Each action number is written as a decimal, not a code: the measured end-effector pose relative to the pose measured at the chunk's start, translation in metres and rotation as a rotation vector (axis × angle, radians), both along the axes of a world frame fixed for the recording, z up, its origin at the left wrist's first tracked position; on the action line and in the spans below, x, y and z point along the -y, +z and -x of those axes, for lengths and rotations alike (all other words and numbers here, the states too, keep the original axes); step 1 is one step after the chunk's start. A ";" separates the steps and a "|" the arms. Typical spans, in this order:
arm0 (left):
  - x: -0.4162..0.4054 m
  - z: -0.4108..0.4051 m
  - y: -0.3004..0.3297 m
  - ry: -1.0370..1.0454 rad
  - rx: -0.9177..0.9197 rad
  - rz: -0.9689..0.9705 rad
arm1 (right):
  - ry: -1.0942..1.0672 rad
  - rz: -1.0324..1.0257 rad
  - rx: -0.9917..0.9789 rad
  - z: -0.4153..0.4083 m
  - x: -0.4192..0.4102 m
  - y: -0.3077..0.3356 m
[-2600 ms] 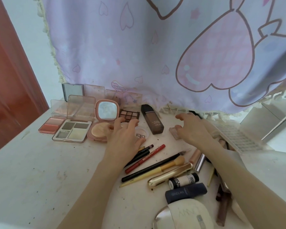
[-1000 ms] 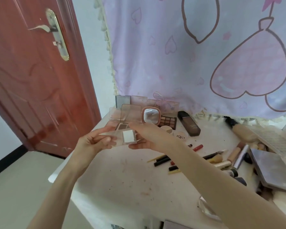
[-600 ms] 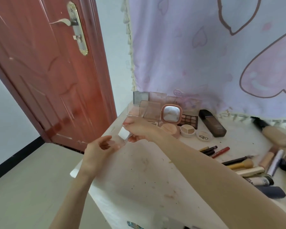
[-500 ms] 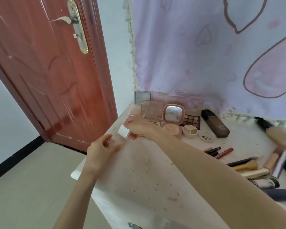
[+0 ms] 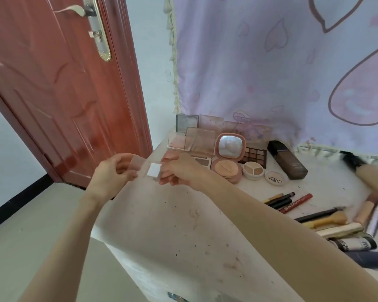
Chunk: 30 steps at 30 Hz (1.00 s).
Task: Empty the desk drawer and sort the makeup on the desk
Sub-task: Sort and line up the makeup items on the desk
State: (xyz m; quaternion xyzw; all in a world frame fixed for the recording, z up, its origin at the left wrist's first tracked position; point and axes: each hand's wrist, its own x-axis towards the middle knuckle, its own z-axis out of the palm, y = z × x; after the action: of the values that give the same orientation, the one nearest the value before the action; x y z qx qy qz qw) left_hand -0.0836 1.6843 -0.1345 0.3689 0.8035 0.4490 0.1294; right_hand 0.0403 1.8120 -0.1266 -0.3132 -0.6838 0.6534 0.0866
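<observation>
Fingers (image 5: 127, 168) of our left hand (image 5: 111, 177) and right hand (image 5: 181, 171) pinch a clear compact (image 5: 150, 168) above the counter (image 5: 172, 225) edge; we judge a loosened pinch could drop it floorward.

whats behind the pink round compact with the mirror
Behind the pink compact, clear palette lids lean against the heart-print curtain. The compact's raised mirror lid hides their lower edges, so what they stand on cannot be seen.

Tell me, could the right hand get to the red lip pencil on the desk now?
Probably not at once: the right hand and left hand both grip a clear compact. The red lip pencil itself lies uncovered.
</observation>
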 end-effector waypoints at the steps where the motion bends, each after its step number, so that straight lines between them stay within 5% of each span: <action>1: -0.002 0.002 0.004 -0.015 -0.078 0.047 | 0.010 0.033 -0.005 -0.003 0.003 -0.001; 4: -0.012 0.000 0.014 -0.039 -0.257 0.132 | -0.005 0.040 0.033 -0.011 0.013 -0.007; 10: -0.033 -0.003 0.018 -0.116 -0.341 0.223 | -0.051 -0.302 0.077 -0.027 0.033 -0.021; 14: -0.044 -0.007 0.017 -0.148 -0.335 0.265 | -0.029 -0.729 0.140 -0.029 0.036 -0.027; 18: -0.052 -0.005 0.014 -0.150 -0.357 0.259 | -0.126 -1.161 -0.017 -0.031 0.046 -0.049; 23: -0.056 -0.005 0.010 -0.129 -0.318 0.244 | -0.023 -1.319 -0.053 -0.035 0.051 -0.059; 30: -0.061 -0.003 0.007 -0.100 -0.303 0.221 | 0.101 -1.253 -0.028 -0.036 0.050 -0.057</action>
State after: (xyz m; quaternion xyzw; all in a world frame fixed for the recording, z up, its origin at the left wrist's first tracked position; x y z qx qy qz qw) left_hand -0.0803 1.7456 -0.1271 0.4554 0.8388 0.2904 0.0689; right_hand 0.0760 1.7619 -0.1840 -0.1617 -0.9495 0.1360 0.2318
